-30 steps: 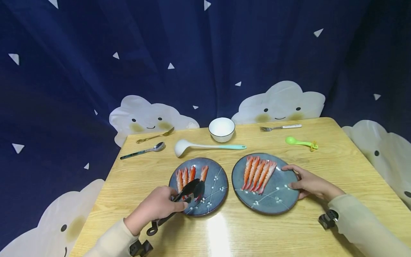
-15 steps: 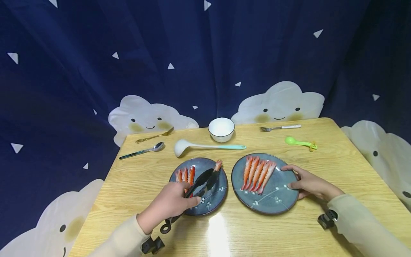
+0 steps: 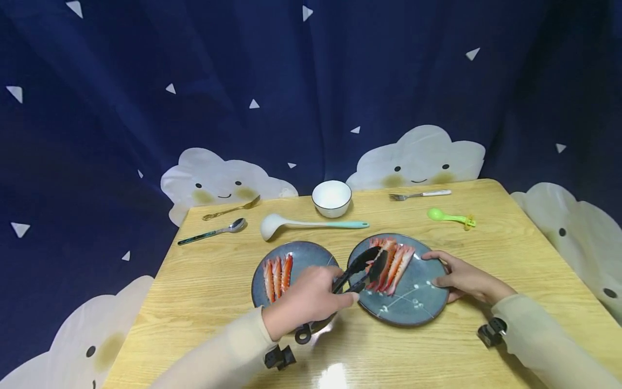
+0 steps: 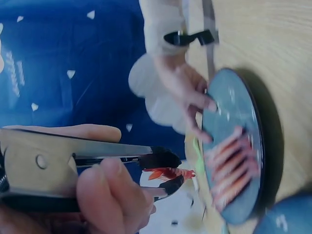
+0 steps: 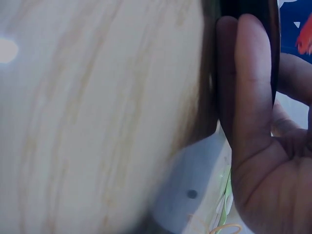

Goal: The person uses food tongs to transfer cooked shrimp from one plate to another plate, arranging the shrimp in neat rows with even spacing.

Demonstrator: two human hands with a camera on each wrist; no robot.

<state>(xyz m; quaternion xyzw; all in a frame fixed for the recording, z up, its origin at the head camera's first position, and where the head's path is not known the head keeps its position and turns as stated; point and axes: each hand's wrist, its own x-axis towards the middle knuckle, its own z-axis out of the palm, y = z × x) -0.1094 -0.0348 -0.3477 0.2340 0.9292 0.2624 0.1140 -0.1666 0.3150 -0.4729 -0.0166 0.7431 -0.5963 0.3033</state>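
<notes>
Black tongs (image 3: 359, 263) are gripped in my left hand (image 3: 313, 294), and in the left wrist view a red-and-white shrimp (image 4: 174, 174) is caught between their tips. The tongs' tips hang over the right blue plate (image 3: 413, 309), where several shrimp (image 3: 400, 265) lie side by side and are partly covered in the head view. My right hand (image 3: 464, 278) pinches that plate's right rim, with fingers beneath it in the right wrist view. Below my left forearm and hand, the left blue plate (image 3: 311, 253) is partly hidden; 3 shrimp (image 3: 277, 274) lie on its left side.
Behind the plates lie a white ladle (image 3: 316, 223) with a mint handle, a spoon (image 3: 214, 232), a gold fork (image 3: 230, 209), a white-handled fork (image 3: 420, 195) and a green spoon (image 3: 451, 216). A white bowl (image 3: 332, 199) stands at the back edge.
My left hand has lifted a shrimp off the left plate with the tongs and carried it rightward over the right plate. My right hand has stayed at the rim.
</notes>
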